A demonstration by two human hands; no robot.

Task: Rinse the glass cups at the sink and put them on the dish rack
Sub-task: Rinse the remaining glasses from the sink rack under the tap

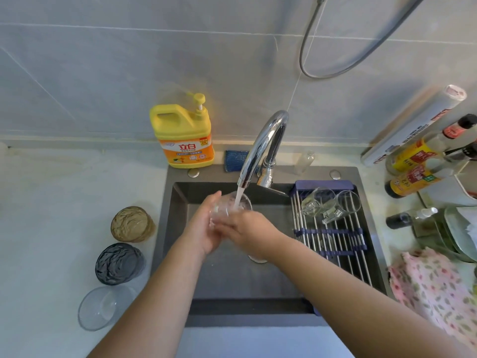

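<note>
Glass cup (228, 209) sits in the faucet (263, 143) stream above the sink (180, 202). Left hand (204, 228) cradles its side; right hand (249, 235) wraps the base, probably, grip partly hidden. Risk: wet glass slips on transfer, cracks against sink or mugs (320, 202) on the dish rack (335, 245).

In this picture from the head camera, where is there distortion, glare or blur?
Head view: wide-angle distortion curves the wall tile lines and tilts the bottles at the right edge; glare shines on the faucet; the clear cup, held by the left hand and the right hand under the water, is smeared and hard to outline; the floral cloth at the lower right is soft.
</note>
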